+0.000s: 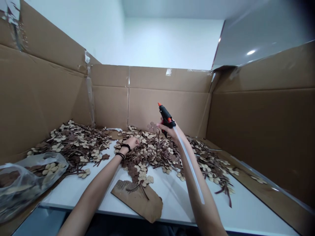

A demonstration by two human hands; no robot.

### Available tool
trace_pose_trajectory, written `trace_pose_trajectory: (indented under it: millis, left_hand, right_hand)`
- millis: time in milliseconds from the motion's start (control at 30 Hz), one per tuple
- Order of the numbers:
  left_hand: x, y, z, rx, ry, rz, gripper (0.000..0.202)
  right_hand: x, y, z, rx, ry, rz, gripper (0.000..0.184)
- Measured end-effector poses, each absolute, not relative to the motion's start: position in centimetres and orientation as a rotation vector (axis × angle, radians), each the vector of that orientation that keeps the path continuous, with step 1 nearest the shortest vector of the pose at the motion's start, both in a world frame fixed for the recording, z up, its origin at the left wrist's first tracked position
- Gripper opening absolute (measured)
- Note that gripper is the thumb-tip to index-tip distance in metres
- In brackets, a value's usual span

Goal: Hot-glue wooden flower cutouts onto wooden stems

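Grips glue gun [166,116] in right hand [169,129], fist closed round handle, centre frame; nozzle tilted up, likely keeping tip clear of pieces. Rests left hand [131,143] on flower pile [157,154], left of centre, fingers curled; cannot tell whether pinching a piece. Hemmed by cardboard walls [172,98], containing pile.

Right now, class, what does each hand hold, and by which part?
The right hand holds a glue gun by its handle; the left hand rests on the pile of wooden pieces, and whether it grips one cannot be told.

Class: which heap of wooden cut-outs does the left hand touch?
The middle heap, below the glue gun; the left hand rests on it, not the far-left heap.
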State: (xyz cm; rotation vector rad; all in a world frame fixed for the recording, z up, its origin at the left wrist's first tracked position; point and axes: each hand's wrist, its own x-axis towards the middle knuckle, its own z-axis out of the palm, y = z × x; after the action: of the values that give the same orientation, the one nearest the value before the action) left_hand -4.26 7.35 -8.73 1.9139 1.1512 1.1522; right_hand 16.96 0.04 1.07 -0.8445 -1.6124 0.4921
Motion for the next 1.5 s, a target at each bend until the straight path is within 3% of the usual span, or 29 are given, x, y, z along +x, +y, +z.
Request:
trace_pose_trajectory:
  millis: [133, 267, 400, 833, 1500]
  left_hand:
    - [-4.7, 8.4, -5.2, 1.963, 1.191, 1.252, 0.014]
    - [-5.5, 5.1, 0.0, 1.837, 0.927, 1.459, 0.028]
    - [-5.6, 0.6, 2.7, 1.716, 0.771, 1.336, 0.035]
    - [-1.6, -0.5, 0.9, 1.563, 0.579, 1.329, 0.034]
    - [0.8, -0.1, 0.0, 1.320, 0.403, 1.695, 0.025]
  right_hand:
    - [17.1, 0.4, 1.1, -0.840, -1.592, 0.439, 0.033]
    - [16.9, 0.3, 1.2, -0.815, -1.567, 0.405, 0.033]
    - [16.7, 0.3, 1.1, -0.824, -1.570, 0.380, 0.033]
    - [15.9, 0.5, 0.9, -0.746, -1.439, 0.356, 0.037]
    - [13.5, -0.1, 0.4, -0.629, -1.364, 0.363, 0.028]
